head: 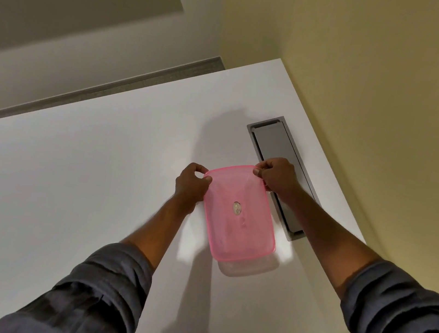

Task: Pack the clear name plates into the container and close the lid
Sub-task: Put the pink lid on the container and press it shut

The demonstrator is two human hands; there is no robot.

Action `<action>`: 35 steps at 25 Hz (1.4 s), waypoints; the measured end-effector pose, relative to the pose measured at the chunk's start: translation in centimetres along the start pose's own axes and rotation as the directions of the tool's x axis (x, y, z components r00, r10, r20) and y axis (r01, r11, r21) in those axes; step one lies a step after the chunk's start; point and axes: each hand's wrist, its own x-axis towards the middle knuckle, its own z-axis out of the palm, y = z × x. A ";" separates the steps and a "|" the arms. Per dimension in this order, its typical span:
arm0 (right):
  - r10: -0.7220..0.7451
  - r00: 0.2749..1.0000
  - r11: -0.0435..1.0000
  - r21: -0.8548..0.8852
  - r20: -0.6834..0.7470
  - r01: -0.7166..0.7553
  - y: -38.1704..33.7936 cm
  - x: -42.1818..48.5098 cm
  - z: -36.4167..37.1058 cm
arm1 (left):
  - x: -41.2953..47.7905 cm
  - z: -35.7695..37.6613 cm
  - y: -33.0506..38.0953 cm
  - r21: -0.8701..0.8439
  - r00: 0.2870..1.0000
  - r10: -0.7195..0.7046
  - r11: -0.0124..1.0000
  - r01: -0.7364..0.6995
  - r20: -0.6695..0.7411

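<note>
- Nearest the camera, two forearms in rolled-up dark grey sleeves point(95, 287) reach forward over a white tabletop point(65, 185).
- A clear container point(248, 270) sits on the tabletop between the arms; only its near end shows, a rounded transparent wall poking out below the lid. Whether any name plates lie inside cannot be told.
- A translucent pink lid point(237, 212) covers the container. It is a rounded rectangle whose long axis runs away from the person, leaning slightly to the left at the far end. A small oval sticker point(237, 208) marks its middle.
- The near edge of the lid lies above the container's near wall; whether it is pressed fully home cannot be told.
- The left hand point(192, 183) pinches the far left corner of the lid, thumb and fingers curled closed on the rim.
- The right hand point(276, 178) pinches the far right corner likewise, fingers closed tightly on the rim.
- Just beyond and to the right, partly under the right hand and forearm, a long grey hatch point(276, 143) is set flush into the tabletop, its long axis roughly parallel to the lid's.
</note>
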 end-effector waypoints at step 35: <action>0.085 0.992 0.995 0.059 -0.094 -0.080 1.3 -1.1 0.9 | -2.4 -0.2 -3.3 -0.183 0.983 -0.178 0.966 0.183 0.041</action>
